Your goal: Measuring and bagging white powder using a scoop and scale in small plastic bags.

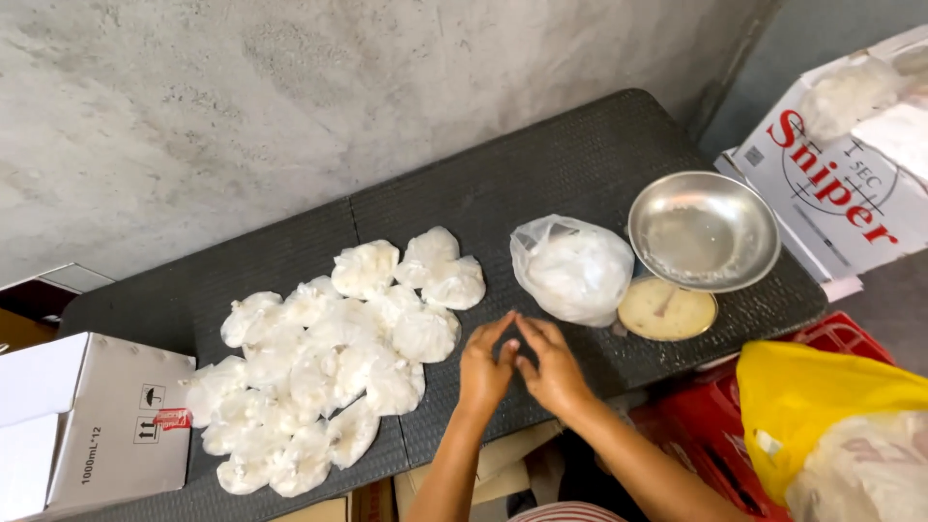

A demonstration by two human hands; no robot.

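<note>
My left hand [483,367] and my right hand [551,365] meet over the dark mat [541,184], fingertips touching each other. Whether they pinch something small I cannot tell. Just beyond the fingertips stands a larger clear plastic bag of white powder [572,269], loosely open at the top. To the left of my hands lies a heap of several small tied bags of white powder [329,358]. Right of the large bag stands a kitchen scale [667,309] with a round dial and a steel bowl [703,232] on top.
A grey cardboard box [116,416] sits at the left end of the mat. A white printed carton [841,164] stands at the right. A red crate [715,445] holding a yellow bag [812,396] is at lower right. A concrete wall [290,87] runs behind.
</note>
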